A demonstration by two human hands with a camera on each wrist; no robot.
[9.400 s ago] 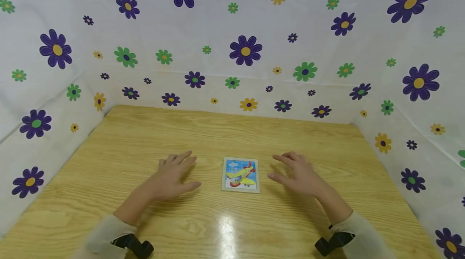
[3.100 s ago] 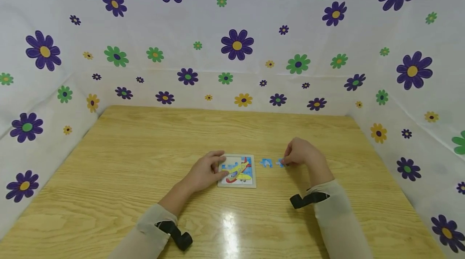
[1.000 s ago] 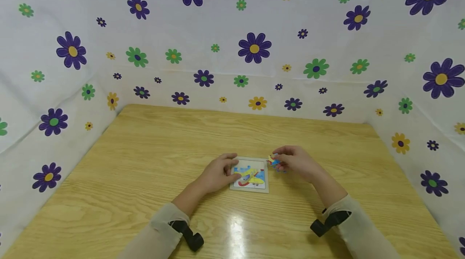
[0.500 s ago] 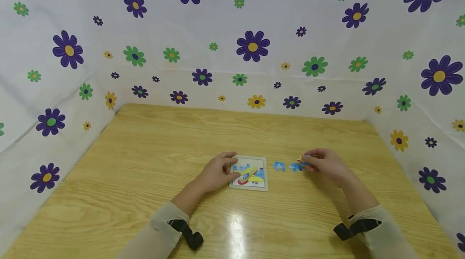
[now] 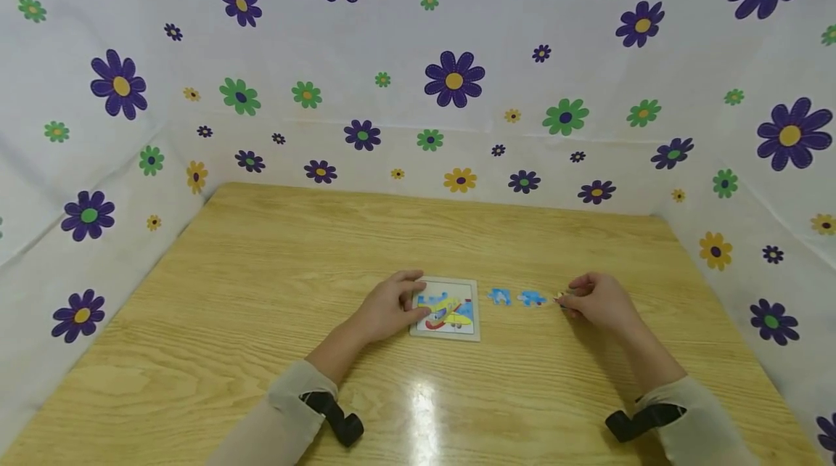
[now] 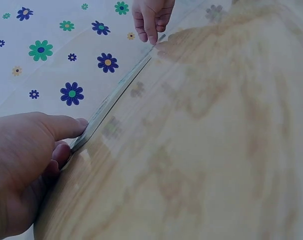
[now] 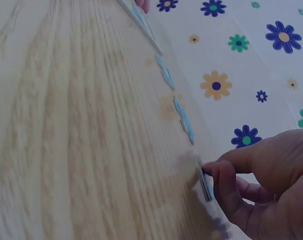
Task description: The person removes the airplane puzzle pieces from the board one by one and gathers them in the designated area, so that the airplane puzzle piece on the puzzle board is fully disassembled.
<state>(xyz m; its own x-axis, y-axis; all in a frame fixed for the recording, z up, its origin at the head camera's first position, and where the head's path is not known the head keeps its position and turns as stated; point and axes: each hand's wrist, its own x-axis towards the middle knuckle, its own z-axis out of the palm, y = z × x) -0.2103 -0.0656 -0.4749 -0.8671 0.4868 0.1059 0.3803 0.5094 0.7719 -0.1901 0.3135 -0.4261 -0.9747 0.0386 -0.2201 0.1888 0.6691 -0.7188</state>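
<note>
A square jigsaw puzzle with a yellow airplane picture lies in a pale frame on the table, its upper part showing bare board. My left hand holds the frame's left edge, thumb on top and fingers along the side, as the left wrist view also shows. To the right of the frame lie two blue puzzle pieces, a nearer one and a farther one. Past them, my right hand pinches a third puzzle piece between thumb and fingers, low at the tabletop; the hand covers much of it in the head view.
The wooden table carries the puzzle near its middle. White cloth walls with printed flowers stand along its back and both sides. A black wrist camera sits on each sleeve.
Earlier the puzzle was whole; pieces have since come out of its upper part and been laid to the right. Lately my right hand carried the third piece rightward and lowered it. My left hand stays put.
</note>
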